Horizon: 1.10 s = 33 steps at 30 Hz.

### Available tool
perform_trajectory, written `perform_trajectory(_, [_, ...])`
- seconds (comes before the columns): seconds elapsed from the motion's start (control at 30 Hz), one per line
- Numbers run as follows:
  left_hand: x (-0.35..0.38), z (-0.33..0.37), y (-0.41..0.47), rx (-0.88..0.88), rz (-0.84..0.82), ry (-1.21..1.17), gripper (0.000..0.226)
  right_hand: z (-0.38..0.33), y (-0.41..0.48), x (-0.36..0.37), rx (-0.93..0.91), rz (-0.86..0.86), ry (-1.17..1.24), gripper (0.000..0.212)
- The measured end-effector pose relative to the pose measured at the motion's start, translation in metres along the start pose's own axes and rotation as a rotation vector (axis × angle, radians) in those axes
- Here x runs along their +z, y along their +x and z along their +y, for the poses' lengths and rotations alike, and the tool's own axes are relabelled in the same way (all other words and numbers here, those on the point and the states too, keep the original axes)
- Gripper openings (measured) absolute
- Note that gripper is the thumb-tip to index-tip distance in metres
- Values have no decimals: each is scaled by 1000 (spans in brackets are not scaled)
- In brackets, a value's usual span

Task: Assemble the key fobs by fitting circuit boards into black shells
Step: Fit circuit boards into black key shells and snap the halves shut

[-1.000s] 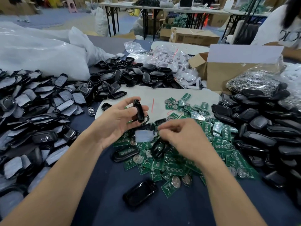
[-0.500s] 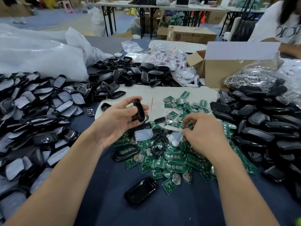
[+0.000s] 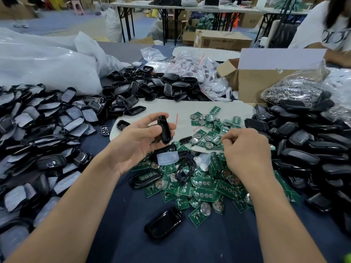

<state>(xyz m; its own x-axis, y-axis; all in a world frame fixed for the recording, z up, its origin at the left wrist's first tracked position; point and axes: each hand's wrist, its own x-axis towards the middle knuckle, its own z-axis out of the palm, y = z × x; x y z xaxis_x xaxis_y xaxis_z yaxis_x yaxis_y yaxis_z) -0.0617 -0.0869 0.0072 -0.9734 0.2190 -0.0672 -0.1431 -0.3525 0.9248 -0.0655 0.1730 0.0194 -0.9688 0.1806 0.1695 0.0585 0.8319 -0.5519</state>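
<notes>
My left hand (image 3: pixel 141 140) holds a black key fob shell (image 3: pixel 164 130) on edge between thumb and fingers, above the table's middle. My right hand (image 3: pixel 245 149) reaches into the pile of green circuit boards (image 3: pixel 204 186), its fingertips curled down onto a board (image 3: pixel 216 139) at the pile's far side; whether it has hold of the board I cannot tell. A translucent rubber button pad (image 3: pixel 168 158) lies on the boards just below my left hand. One black shell (image 3: pixel 164 222) lies alone on the blue cloth near me, and another (image 3: pixel 145 178) at the pile's left edge.
Heaps of black shells lie at the left (image 3: pixel 38 141), far middle (image 3: pixel 152 88) and right (image 3: pixel 307 149). A cardboard box (image 3: pixel 266 82), a bag of metal rings (image 3: pixel 296 92) and white plastic bags (image 3: pixel 47 61) stand behind. Another person (image 3: pixel 330 25) sits at far right.
My right hand has moved right and further away across the board pile, from beside the button pad to the far boards. My left hand keeps the shell in place.
</notes>
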Motion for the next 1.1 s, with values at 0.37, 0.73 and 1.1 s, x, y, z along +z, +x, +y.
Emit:
perform_trajectory(0.37, [-1,-1,0,4,-39,10,49,-1,-3,-9,-81,-332,-35,19])
perform_trajectory(0.73, [16,-4,-6,-58,-222,2,49,-34,-21,7,-107,-244,1049,17])
perform_trajectory(1.1, [18,-9,-5,-34,-263,9,55,-34,-25,16,-20,-234,966,14])
